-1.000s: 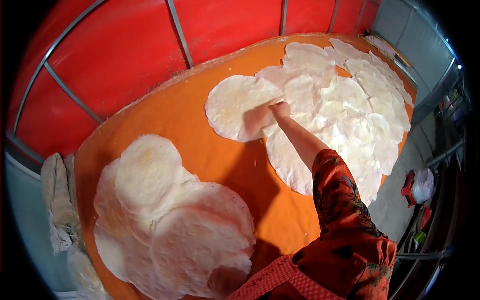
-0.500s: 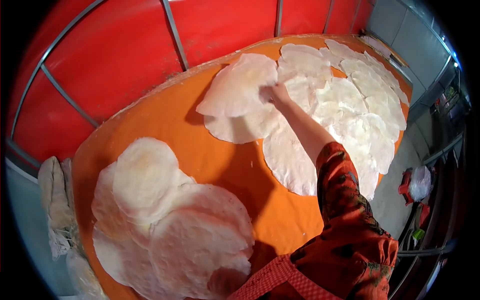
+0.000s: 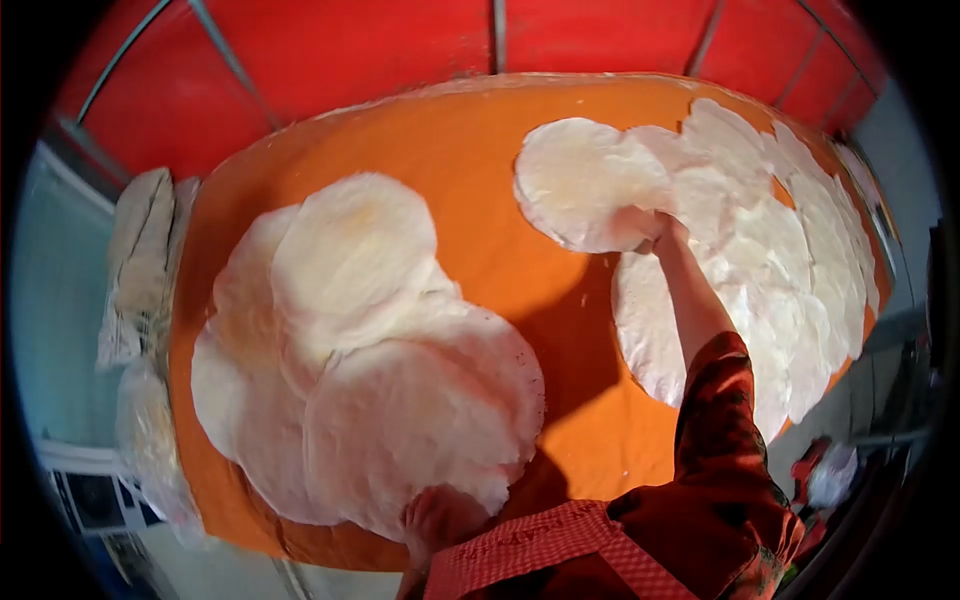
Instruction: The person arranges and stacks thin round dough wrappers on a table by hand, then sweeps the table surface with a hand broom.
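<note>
Pale, thin and nearly round, the sheet lies at the left end of the spread sheets, toward the far side of the orange cloth; it is slightly longer from left to right, and that axis slopes so that its right end comes nearer, to the right hand. That hand reaches out from a dark-patterned red sleeve, its fingers bunched together and touching the sheet's near right edge, a shadow falling beside them; blur hides whether they pinch it. The left hand sits in shade at the near edge of the heap, touching it with its fingers bent; whether they grip, I cannot tell. Large sheets overlap in that heap, left of the checked apron, with bare cloth between it and the spread on the right. Half a second ago the sheet was raised and bent in the right hand, with another showing beneath its near side; now it is down flat and reads as one round. The whole view has also swung left, so the heap, the spread and the folded sacks all stand farther right than before.
</note>
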